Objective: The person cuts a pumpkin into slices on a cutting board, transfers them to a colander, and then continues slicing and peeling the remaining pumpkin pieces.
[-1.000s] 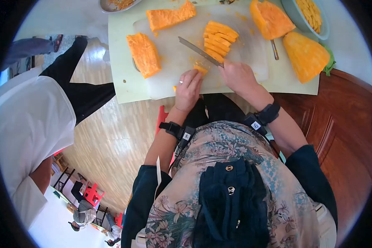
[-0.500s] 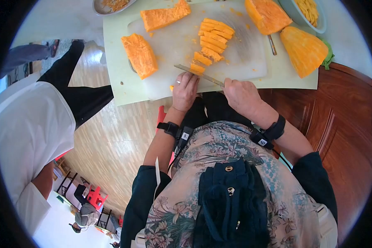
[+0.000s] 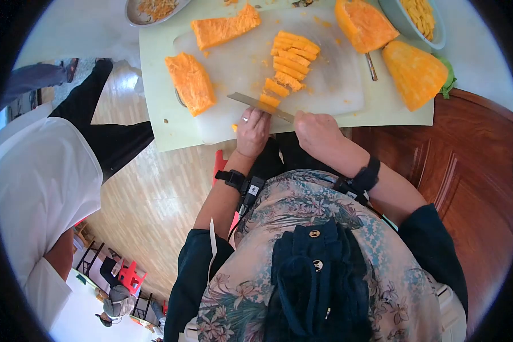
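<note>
My right hand [image 3: 318, 132] is closed on the handle of a knife [image 3: 260, 106], whose blade points left across the near edge of the white cutting board [image 3: 336, 94]. Just below the blade is my left hand [image 3: 253, 130], its fingers bent together at the board's edge; what they press or grip lies hidden under the blade and fingers. Beyond the blade, cut orange pumpkin slices [image 3: 292, 57] run in a row away from me. Two pumpkin chunks lie to the left, one upper [image 3: 225, 27] and one lower [image 3: 191, 84].
Larger pumpkin pieces [image 3: 414, 74] lie at the right, beside a bowl of cut strips [image 3: 422, 20] and a thin metal utensil [image 3: 371, 66]. A metal plate with scraps [image 3: 155, 8] stands at the upper left. A person in white [image 3: 51, 165] is at the left.
The knife and my right hand have moved left and slightly toward me. My left hand has shifted slightly toward me.
</note>
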